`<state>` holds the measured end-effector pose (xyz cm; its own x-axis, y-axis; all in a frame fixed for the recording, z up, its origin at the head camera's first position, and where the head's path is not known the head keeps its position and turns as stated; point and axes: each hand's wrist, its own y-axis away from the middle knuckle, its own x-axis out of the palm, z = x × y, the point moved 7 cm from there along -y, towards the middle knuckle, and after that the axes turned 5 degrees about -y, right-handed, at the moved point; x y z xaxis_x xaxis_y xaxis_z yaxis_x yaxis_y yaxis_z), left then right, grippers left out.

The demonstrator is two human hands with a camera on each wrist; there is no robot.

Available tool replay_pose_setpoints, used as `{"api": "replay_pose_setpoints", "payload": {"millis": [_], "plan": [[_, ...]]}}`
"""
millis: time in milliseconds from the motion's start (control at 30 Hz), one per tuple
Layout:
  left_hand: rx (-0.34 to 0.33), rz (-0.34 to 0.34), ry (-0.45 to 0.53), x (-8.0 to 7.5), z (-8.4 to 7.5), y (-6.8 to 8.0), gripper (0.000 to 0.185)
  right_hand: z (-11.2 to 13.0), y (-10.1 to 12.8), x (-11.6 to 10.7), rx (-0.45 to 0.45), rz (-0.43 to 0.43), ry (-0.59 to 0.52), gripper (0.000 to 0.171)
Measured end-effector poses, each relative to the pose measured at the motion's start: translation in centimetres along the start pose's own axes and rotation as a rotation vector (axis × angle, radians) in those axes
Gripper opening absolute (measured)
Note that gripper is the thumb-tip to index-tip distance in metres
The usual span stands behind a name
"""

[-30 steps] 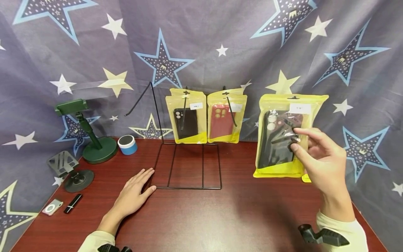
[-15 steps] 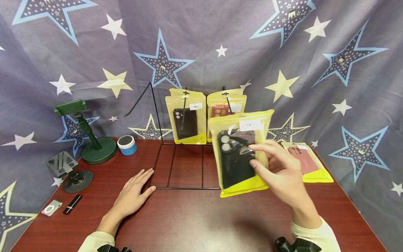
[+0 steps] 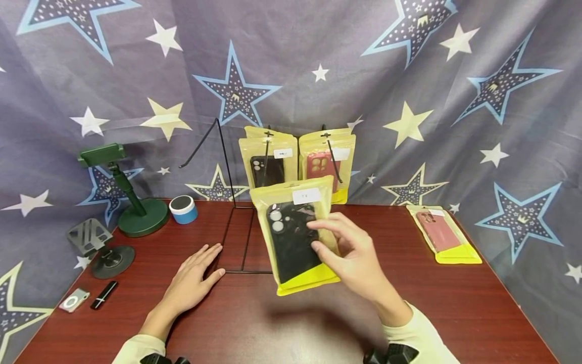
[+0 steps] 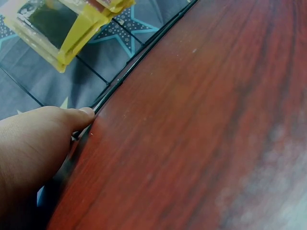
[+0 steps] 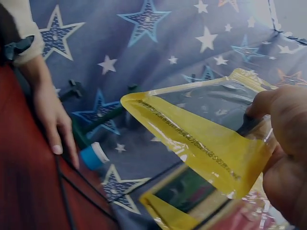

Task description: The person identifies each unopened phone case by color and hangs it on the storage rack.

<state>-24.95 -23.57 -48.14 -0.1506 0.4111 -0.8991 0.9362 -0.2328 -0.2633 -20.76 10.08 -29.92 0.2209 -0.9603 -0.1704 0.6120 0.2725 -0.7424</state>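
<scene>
From the head view, the right hand [image 3: 359, 258] pinched a yellow pouch [image 3: 297, 232] with a black phone case inside, fingers [image 3: 327, 225] in front and thumb along its right edge, holding it upright above the bench [image 3: 318, 323], in front of the wire rack [image 3: 254, 237]. Half a second before, the same pouch was further right, and a second before it was far over at the right side; it had moved left toward the middle, and the pink pouch [image 3: 443, 233] lying flat at the right of the bench had been uncovered. The left hand [image 3: 193, 283] had not moved: it lay flat on the bench, fingers straight and released, fingertips at the rack's front left corner. Counted here: four pouches on show, two hanging on the rack [image 3: 297, 164], one held, one lying; two phone stands, a green one [image 3: 132, 202] and a grey one [image 3: 97, 245]; one small blue speaker [image 3: 184, 208]; one small music player [image 3: 75, 300]; one black stick [image 3: 105, 294].

From the left wrist view, the thumb [image 4: 72, 117] touched the rack's wire [image 4: 139, 62] at the bench edge, with the hanging pouches [image 4: 62, 28] behind.

From the right wrist view, the fingers [image 5: 273, 103] gripped the pouch [image 5: 201, 134], its bottom edge toward the camera; the left hand [image 5: 53, 120] rested on the bench beyond, near the speaker [image 5: 93, 155].
</scene>
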Motion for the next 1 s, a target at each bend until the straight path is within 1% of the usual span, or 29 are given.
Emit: {"api": "replay_pose_setpoints", "payload": {"millis": [233,400,500,633,833,1000], "plan": [[0.0,0.002,-0.001,0.0,0.1,0.0,0.061,-1.0,0.0,2.6,0.02,0.016,-0.054,0.039],[-0.001,0.003,-0.003,0.1,0.2,-0.1,0.061,-1.5,-0.2,3.8,0.009,0.022,-0.05,0.037],[-0.002,0.003,-0.004,0.1,0.2,-0.1,0.061,-1.8,-0.3,4.4,0.019,0.021,-0.052,0.036],[-0.002,0.005,-0.006,0.0,0.1,-0.1,0.061,-2.3,-0.4,4.9,0.035,0.009,-0.059,0.035],[-0.008,0.016,-0.001,0.1,0.0,-0.1,0.061,-2.7,-0.4,4.9,0.04,-0.015,-0.075,0.034],[-0.013,0.018,-0.002,0.1,0.0,0.0,0.062,-2.7,-0.6,5.0,0.044,-0.01,-0.088,0.035]]}}
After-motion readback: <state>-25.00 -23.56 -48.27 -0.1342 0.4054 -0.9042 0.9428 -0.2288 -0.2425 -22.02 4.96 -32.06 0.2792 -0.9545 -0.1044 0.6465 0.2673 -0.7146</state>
